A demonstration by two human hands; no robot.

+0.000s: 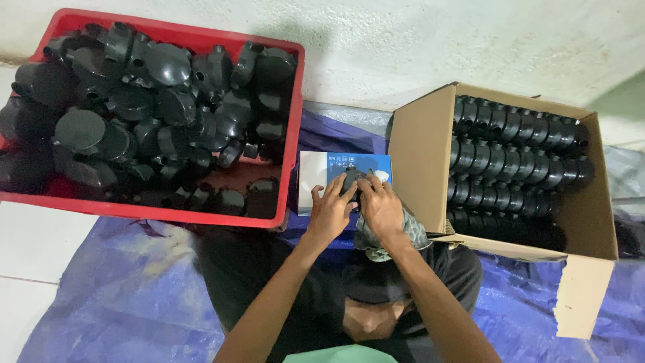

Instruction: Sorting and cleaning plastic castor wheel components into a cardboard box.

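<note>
Seen from above, a person's left hand (329,214) and right hand (381,205) meet at centre, fingers closed together around one small black round part (352,180) — loose parts heaped in a red crate (287,134) at ten o'clock, finished rows stacked in a cardboard box (423,154) at three o'clock, both within reach.

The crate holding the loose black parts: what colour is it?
Red, seen in the head view: crate.

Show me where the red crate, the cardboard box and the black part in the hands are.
red crate (290,134): head view, on its right wall.
cardboard box (422,144): head view, on its left outer wall.
black part (350,180): head view, on its top, between the fingers of both hands.
</note>
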